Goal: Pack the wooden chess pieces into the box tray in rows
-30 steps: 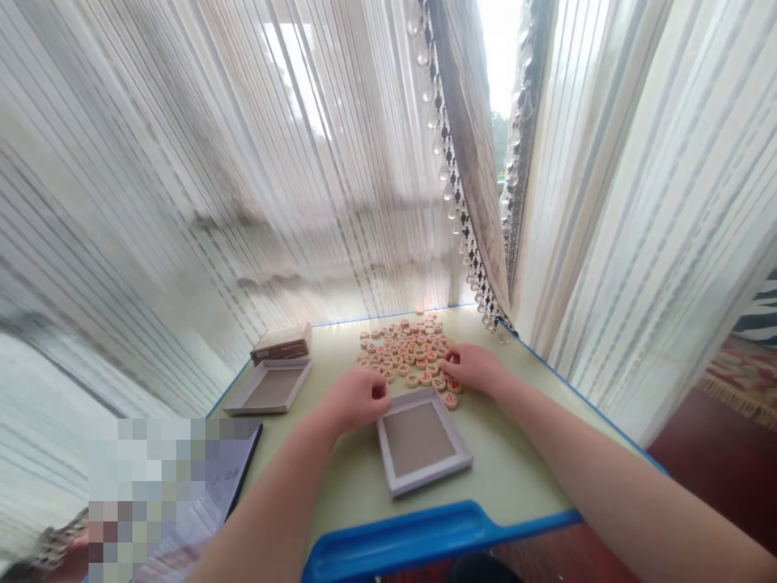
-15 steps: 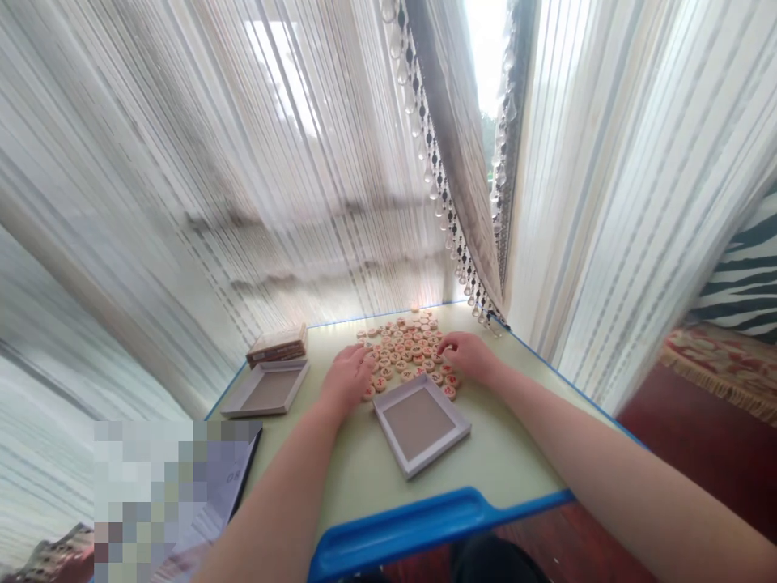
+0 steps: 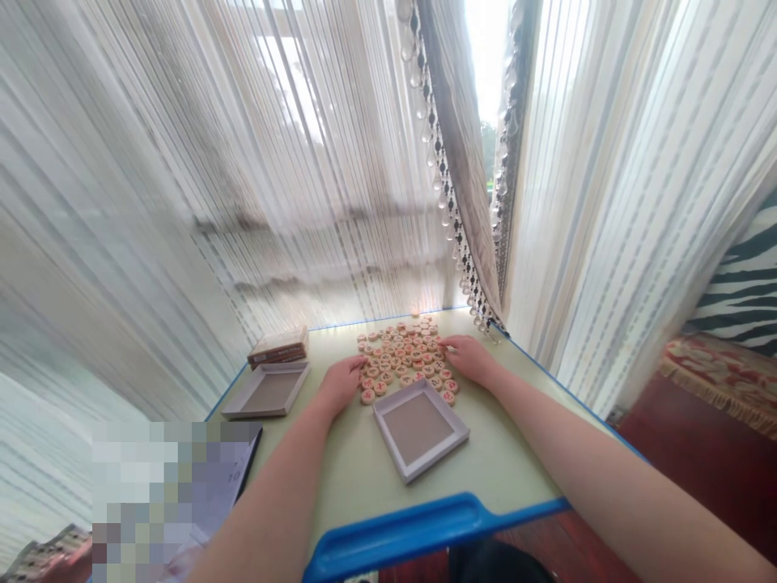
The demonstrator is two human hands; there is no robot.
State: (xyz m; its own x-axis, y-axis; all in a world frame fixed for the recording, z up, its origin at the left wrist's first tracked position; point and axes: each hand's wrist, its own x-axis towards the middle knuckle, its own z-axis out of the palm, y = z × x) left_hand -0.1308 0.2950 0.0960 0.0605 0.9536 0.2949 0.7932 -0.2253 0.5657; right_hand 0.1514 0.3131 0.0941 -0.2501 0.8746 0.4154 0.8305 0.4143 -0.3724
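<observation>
Pale green tabletop (image 3: 498,461) spread out ahead, edged nearest the person by a blue rim (image 3: 401,526) with a long trough moulded into it; at the left lay a flat, dark-edged object (image 3: 235,478), largely masked, so its kind could not be told. Beyond the rim sat a shallow near box (image 3: 418,433), open side up and turned at an angle, its brown floor in plain view within pale walls; just past its far corner the round wooden pieces (image 3: 399,353), marked in red or black, lay in a loose cluster on the table, some close-packed, others a little apart.

Left hand (image 3: 341,382) rested at the cluster's left edge, fingers stretched towards the discs; right hand (image 3: 470,359) was at the opposite edge, fingers loosely bent; neither was clenched, though whether either pinched a piece could not be told. Handling them well probably called for light, level pressure low on the rims, since a hard shove might tip one disc over another or against the box wall.

Farther left was a second box (image 3: 273,394), similarly shallow and open, its brown floor also showing; behind it stood a brownish stack (image 3: 279,346); last hung the striped curtains (image 3: 340,162).
</observation>
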